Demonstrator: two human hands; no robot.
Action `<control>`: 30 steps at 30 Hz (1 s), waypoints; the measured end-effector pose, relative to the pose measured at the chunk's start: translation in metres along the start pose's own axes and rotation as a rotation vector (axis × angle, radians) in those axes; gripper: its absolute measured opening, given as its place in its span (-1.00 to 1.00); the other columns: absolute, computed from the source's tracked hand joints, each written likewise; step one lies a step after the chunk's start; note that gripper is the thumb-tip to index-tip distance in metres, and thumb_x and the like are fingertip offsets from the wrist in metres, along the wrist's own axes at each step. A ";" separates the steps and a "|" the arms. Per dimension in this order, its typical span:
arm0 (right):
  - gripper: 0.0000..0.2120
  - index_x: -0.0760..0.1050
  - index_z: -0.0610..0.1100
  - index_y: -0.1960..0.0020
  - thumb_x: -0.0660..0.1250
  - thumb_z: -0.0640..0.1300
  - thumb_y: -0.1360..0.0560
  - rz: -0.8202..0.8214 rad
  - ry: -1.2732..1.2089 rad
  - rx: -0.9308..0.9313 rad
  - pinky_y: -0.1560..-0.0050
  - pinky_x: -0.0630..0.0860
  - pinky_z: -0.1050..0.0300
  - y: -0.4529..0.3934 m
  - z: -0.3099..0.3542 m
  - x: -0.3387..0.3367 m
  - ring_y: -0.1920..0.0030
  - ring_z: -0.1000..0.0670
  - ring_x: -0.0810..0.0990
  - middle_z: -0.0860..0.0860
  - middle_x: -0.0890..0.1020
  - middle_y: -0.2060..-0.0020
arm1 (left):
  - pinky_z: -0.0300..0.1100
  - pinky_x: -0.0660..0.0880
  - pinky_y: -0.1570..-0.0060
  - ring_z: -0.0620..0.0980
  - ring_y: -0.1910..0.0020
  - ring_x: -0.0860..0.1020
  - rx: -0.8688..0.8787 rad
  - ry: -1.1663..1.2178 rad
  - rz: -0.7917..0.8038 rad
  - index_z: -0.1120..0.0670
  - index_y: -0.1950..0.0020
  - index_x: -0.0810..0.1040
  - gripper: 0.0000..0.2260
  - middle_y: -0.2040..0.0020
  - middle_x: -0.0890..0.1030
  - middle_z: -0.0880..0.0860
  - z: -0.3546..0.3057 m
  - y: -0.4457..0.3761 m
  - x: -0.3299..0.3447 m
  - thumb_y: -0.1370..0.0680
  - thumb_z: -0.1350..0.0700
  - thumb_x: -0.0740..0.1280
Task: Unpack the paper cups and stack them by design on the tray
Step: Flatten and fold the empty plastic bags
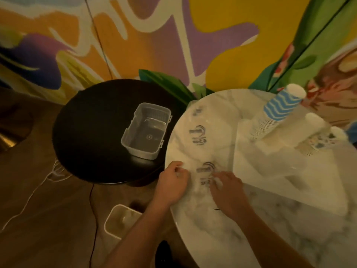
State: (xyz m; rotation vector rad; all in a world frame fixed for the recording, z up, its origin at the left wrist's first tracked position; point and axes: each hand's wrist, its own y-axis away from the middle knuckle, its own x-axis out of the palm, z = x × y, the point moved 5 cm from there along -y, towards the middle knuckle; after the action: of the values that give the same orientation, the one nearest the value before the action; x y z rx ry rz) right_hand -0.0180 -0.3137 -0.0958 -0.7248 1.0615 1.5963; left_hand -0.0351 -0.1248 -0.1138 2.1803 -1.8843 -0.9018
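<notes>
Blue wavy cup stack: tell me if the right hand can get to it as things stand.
Probably yes. The blue wavy cup stack stands on the white tray, nothing visible between it and the right hand, but that hand grips the plastic sleeve.

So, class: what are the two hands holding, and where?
Both the left hand and right hand pinch the clear printed plastic cup wrapper at its near end.
</notes>
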 end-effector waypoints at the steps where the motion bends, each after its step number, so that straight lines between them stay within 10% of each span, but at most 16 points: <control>1: -0.73 0.62 -0.08 -0.19 0.33 -0.06 -0.52 0.027 -0.022 0.008 -0.37 0.34 0.04 0.003 -0.008 0.006 -0.26 -0.10 0.52 -0.05 0.62 -0.17 | -0.07 0.50 -0.25 0.04 -0.22 0.56 -0.001 -0.040 0.009 -0.04 -0.40 0.46 -0.66 -0.25 0.57 0.00 -0.005 -0.003 0.009 -0.63 -0.03 0.26; 7: -0.75 0.62 -0.04 -0.21 0.31 -0.18 -0.57 0.154 -0.362 0.066 -0.10 0.40 0.36 0.016 -0.029 0.000 -0.05 0.13 0.58 0.07 0.62 -0.12 | 0.05 0.59 -0.01 0.06 0.08 0.60 0.030 -0.156 -0.098 0.04 -0.13 0.48 -0.81 0.07 0.61 0.04 -0.018 -0.016 0.045 -0.57 0.02 0.35; 14: -0.77 0.58 -0.04 -0.23 0.28 -0.13 -0.61 0.156 -0.681 0.251 -0.22 0.57 -0.03 0.027 -0.062 -0.028 -0.11 0.04 0.59 0.06 0.60 -0.08 | -0.23 0.45 0.25 -0.02 0.16 0.51 -0.117 0.092 -0.025 0.08 0.11 0.46 -0.87 0.07 0.56 0.07 -0.030 0.007 0.049 -0.51 0.29 0.34; 20: -0.78 0.59 -0.07 -0.14 0.33 0.03 -0.59 0.270 -1.226 0.411 0.00 0.57 0.00 0.042 -0.065 -0.059 -0.04 -0.08 0.62 -0.08 0.65 -0.13 | 0.19 0.64 -0.06 0.11 -0.10 0.69 -0.031 0.481 0.156 0.13 -0.05 0.41 -0.80 -0.17 0.66 0.19 -0.061 0.068 0.045 -0.57 0.35 0.38; 24: -0.56 0.59 -0.05 -0.20 0.26 0.25 -0.56 0.413 -1.253 0.312 -0.05 0.46 0.00 0.046 -0.052 -0.088 -0.02 -0.04 0.61 -0.01 0.71 -0.08 | 0.06 0.66 -0.04 0.04 -0.13 0.68 0.070 0.442 0.290 -0.19 -0.36 0.39 -0.43 -0.14 0.71 0.04 -0.088 0.110 0.046 -0.56 0.41 0.34; 30: -0.67 0.54 0.05 -0.28 0.39 -0.19 -0.56 0.372 -1.121 0.016 0.29 0.36 0.20 0.047 -0.040 -0.150 0.29 0.07 0.55 -0.03 0.73 0.03 | 0.04 0.65 -0.04 0.01 -0.13 0.68 0.125 0.399 0.377 -0.28 -0.46 0.18 -0.30 -0.11 0.71 -0.03 -0.128 0.143 0.051 -0.55 0.28 0.43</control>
State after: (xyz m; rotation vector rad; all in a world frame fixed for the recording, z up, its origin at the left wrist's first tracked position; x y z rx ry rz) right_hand -0.0240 -0.4169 0.0288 0.4316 0.3571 1.8941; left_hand -0.0909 -0.2397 0.0377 1.7934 -2.0744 -0.2657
